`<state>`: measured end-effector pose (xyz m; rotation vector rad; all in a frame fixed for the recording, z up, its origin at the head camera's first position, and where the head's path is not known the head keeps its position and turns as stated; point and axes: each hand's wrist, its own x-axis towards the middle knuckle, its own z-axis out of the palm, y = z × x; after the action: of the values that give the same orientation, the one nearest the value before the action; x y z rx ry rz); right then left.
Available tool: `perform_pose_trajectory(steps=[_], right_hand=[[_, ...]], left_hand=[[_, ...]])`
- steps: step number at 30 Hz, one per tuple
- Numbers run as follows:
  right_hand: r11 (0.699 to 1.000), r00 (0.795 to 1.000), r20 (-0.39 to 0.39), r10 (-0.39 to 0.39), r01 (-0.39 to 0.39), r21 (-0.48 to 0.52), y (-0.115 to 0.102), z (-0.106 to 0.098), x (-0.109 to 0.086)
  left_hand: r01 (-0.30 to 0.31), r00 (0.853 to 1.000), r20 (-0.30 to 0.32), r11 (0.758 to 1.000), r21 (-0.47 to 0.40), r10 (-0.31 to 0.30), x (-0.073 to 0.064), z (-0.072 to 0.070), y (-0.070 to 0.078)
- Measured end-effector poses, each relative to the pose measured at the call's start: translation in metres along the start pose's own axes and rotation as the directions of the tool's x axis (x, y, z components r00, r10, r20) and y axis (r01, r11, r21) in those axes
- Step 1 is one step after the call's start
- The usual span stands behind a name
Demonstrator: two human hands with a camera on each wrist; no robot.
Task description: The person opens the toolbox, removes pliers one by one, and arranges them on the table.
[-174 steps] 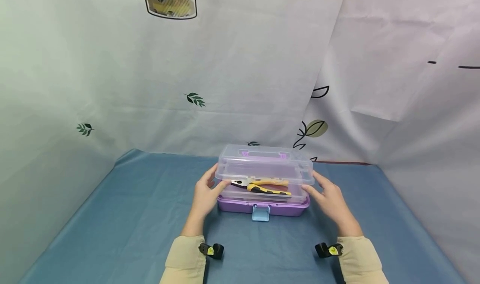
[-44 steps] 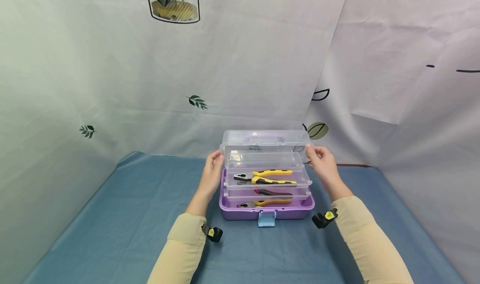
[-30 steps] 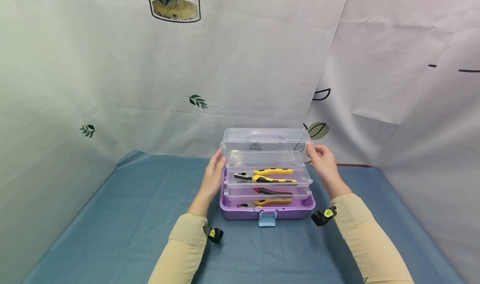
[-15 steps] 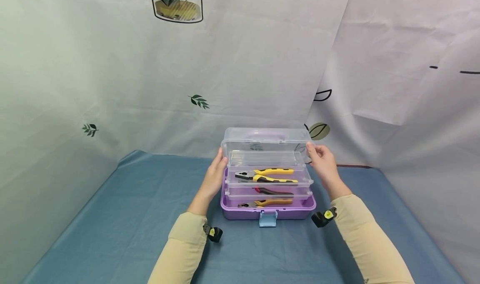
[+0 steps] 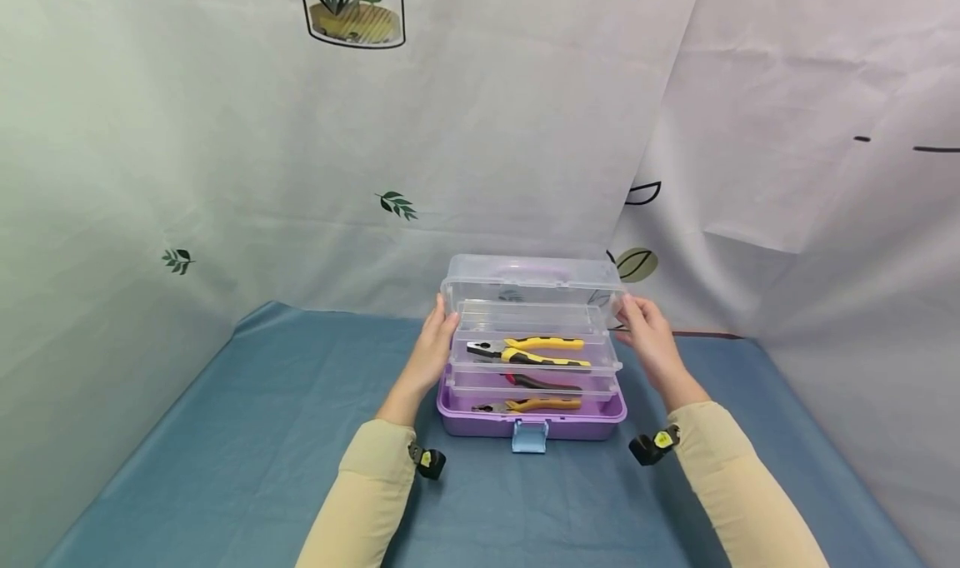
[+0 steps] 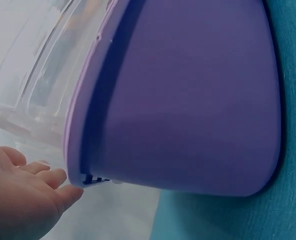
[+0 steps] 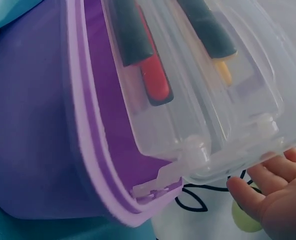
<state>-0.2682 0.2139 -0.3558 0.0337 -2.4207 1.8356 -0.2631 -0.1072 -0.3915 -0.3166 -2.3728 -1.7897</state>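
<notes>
A purple toolbox (image 5: 480, 426) with a raised clear lid (image 5: 540, 270) stands before me, its clear trays (image 5: 540, 391) stepped out. Yellow-and-black pliers (image 5: 540, 356) lie on the upper tray. Below them shows a red-and-black handle (image 5: 542, 383), and orange-handled pliers (image 5: 536, 405) lie in the purple base. My left hand (image 5: 429, 356) rests at the lid's left side, fingers nearly straight. At its right side is my right hand (image 5: 651, 339). In the right wrist view its loosely extended fingers (image 7: 273, 175) touch the lid's edge, with no pinch showing.
A blue cloth (image 5: 300, 435) covers the table. A light blue latch (image 5: 529, 436) hangs from the box's front. Close behind the box rises a pale printed curtain (image 5: 487, 135). Both wrists carry small black cameras (image 5: 429, 461).
Since the earliest frame, the lid has swung up and back and the trays have spread out. In the last half second, my right hand's pinch on the lid edge has loosened.
</notes>
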Motion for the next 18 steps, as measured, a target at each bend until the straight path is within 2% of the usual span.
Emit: perform_pose_trajectory(steps=[9,18], right_hand=[[0.999,0.999,0.015,-0.038,0.038,-0.012,0.007,0.000,-0.004],[0.998,0.997,0.059,-0.051,0.053,-0.028,0.014,-0.001,-0.006]], left_hand=[[-0.026,1.000,-0.014,0.999,0.037,0.026,0.002,0.000,0.000],[0.024,1.000,0.000,0.997,0.079,-0.024,0.004,-0.001,0.001]])
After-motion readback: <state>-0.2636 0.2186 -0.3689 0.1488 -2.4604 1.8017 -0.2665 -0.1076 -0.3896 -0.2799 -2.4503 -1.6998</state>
